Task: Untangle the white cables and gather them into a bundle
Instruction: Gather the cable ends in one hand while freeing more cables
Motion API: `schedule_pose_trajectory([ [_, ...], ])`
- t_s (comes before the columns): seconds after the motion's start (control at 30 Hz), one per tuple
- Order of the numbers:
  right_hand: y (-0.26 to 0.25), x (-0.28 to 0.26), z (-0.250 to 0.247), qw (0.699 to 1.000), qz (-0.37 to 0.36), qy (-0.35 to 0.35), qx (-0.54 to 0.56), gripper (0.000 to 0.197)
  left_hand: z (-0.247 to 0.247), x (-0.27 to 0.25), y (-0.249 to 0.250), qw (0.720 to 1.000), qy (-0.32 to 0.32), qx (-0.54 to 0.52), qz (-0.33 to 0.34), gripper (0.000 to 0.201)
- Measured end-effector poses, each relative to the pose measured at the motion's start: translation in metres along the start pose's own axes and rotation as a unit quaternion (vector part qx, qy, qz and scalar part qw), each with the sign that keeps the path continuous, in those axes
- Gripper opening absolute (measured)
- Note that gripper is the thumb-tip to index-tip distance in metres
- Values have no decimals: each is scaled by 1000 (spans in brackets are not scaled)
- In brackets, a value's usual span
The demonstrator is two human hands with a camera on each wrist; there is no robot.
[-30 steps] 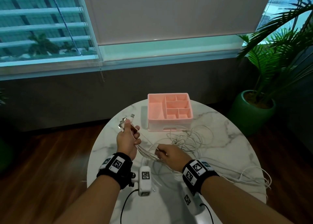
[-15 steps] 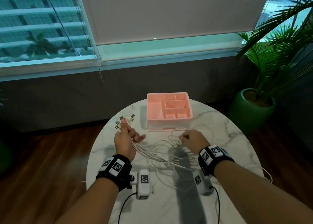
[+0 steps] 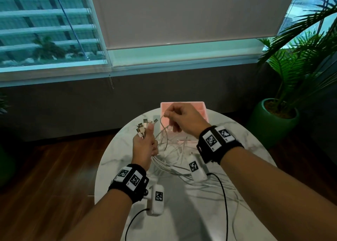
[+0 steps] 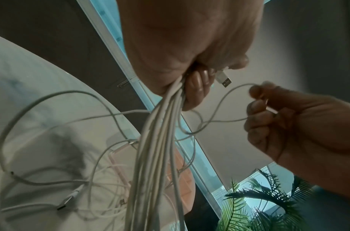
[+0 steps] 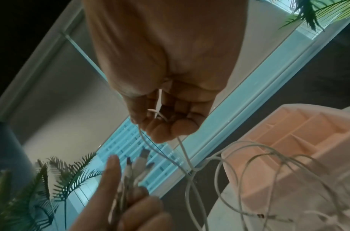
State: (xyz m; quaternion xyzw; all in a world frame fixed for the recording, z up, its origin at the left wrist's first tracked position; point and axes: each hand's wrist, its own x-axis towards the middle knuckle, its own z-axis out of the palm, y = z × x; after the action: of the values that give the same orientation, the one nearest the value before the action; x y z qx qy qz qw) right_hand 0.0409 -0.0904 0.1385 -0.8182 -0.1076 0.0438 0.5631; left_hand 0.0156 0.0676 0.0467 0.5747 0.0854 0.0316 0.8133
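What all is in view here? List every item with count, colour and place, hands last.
White cables: several, exact count unclear, white; tangled on the table, a group gathered in the left hand.
USB plugs: several, silver and white; sticking up above the left hand.
Organizer tray: one, pink, with compartments; far side of the table, partly behind the right hand.
Table: one, round, white marble.
Potted plant: one, green pot; on the floor to the right.
Roller blind: one, beige; over the window.
Left hand: grips the cable bunch.
Right hand: pinches a single cable loop above the tray.
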Motion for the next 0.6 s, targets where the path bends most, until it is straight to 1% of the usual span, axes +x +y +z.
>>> schedule_pose_trajectory([
  [0.03,6,-1,4,1000,16,-5,-7,15,-1,-1,1,1000,-17,1,7,43],
  [0.13,17,-5,16,998,58,-9,-3,16,-1,-2,0,999,-51,5,13,55],
  [0.17,19,-6,19,997,69,-8,13,16,-1,-3,-1,998,-57,10,12,50],
  [0.23,20,-6,23,993,96,-7,61,16,1,-6,0,997,-71,22,13,30],
  [0.27,21,-5,24,990,110,-6,85,17,2,-6,1,996,-80,27,15,24],
  [0.33,22,-4,23,984,129,-5,121,23,3,-5,2,995,-98,21,15,20],
  [0.37,23,-3,22,981,134,-6,139,25,3,-4,2,995,-102,12,12,21],
  [0.43,22,-2,20,975,140,-7,175,29,2,-1,3,994,-113,-7,3,37],
  [0.47,20,-1,20,972,141,-7,191,28,3,-2,4,992,-123,-12,0,38],
  [0.53,16,0,19,970,134,-1,205,25,4,-3,7,989,-144,-17,-2,28],
  [0.6,13,0,18,970,120,6,210,25,5,-2,8,989,-145,-20,-12,22],
])
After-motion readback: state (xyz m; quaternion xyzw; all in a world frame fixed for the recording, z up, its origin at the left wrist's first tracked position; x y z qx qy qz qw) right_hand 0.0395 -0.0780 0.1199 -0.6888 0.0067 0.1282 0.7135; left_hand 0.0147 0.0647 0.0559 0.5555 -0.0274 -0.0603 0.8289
